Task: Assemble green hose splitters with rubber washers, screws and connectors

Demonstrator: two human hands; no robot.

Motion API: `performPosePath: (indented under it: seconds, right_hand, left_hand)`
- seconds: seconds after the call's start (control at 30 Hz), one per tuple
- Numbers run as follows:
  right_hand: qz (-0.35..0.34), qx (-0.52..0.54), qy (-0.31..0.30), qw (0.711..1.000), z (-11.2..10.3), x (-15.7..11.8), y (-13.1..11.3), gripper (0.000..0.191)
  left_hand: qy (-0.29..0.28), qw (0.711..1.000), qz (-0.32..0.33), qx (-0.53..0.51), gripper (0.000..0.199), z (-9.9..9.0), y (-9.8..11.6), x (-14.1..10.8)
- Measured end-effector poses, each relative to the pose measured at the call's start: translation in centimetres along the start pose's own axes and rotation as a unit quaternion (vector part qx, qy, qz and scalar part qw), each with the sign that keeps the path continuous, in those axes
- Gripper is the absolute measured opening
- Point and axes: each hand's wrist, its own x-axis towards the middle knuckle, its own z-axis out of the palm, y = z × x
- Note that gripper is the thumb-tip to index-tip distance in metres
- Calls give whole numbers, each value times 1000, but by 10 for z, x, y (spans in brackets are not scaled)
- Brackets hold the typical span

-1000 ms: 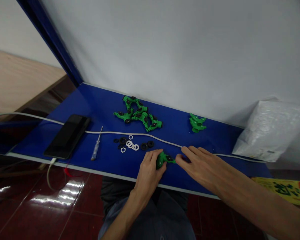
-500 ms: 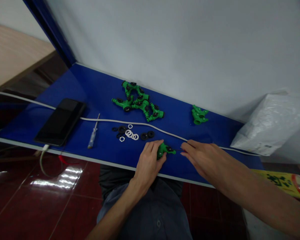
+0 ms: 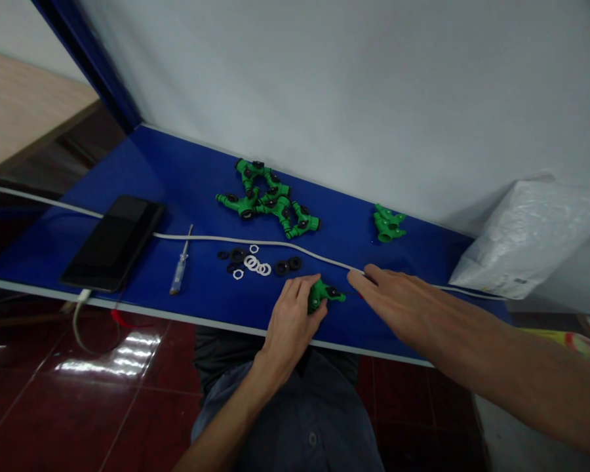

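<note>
My left hand (image 3: pixel 292 314) is wrapped round a green Y-shaped connector (image 3: pixel 320 294) with black valve parts, near the table's front edge. To its right, my right hand (image 3: pixel 391 295) has its fingers pressed together round something mostly hidden; a thin dark shaft and a bit of red show between it and the connector. Behind my left hand lie white rings (image 3: pixel 256 264) and black rings (image 3: pixel 288 265). Several assembled green connectors (image 3: pixel 275 203) with black valves form a group further back. Bare green connector bodies (image 3: pixel 388 224) sit at the back right.
A white cable (image 3: pixel 275 242) runs across the blue table (image 3: pixel 187 170). On the left are a black phone-like device (image 3: pixel 113 242) with a cable plugged in and a clear-handled screwdriver (image 3: pixel 181 265). A white plastic bag (image 3: pixel 526 242) stands at the right, against the wall.
My right hand has shifted slightly left and its fingers look differently placed, with a bit of red now showing by them. The view has moved a little; my left hand keeps hold of the connector.
</note>
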Motion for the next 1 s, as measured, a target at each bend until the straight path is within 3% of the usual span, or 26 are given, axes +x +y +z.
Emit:
performPosePath:
  seconds: [0.13, 0.23, 0.4, 0.6, 0.8, 0.9, 1.0]
  right_hand:
    - [-99, -134, 21, 986, -18, 14, -13, 20]
    - [-151, -167, 38, 974, -20, 17, -15, 18]
    - [-165, -196, 17, 967, -15, 15, -9, 17]
    - [-133, -191, -21, 972, -17, 22, -12, 22]
    - [-17, -133, -87, 987, -22, 20, -17, 17]
    - [29, -108, -82, 990, -19, 16, -16, 23]
    - [41, -89, -70, 993, -12, 12, -10, 13]
  left_hand:
    - [-6, 1000, -4, 1, 49, -1, 0, 0]
    - [-7, 1000, -6, 5, 49, -1, 0, -1]
    - [-12, 1000, -5, 2, 47, 0, 1, 0]
    - [-17, 1000, -1, 9, 45, 1, 2, -1]
    - [-24, 1000, -1, 7, 44, 1, 2, -2]
    - [-25, 1000, -2, 8, 45, 0, 2, -2]
    - [-26, 1000, -5, 9, 44, 0, 3, -2]
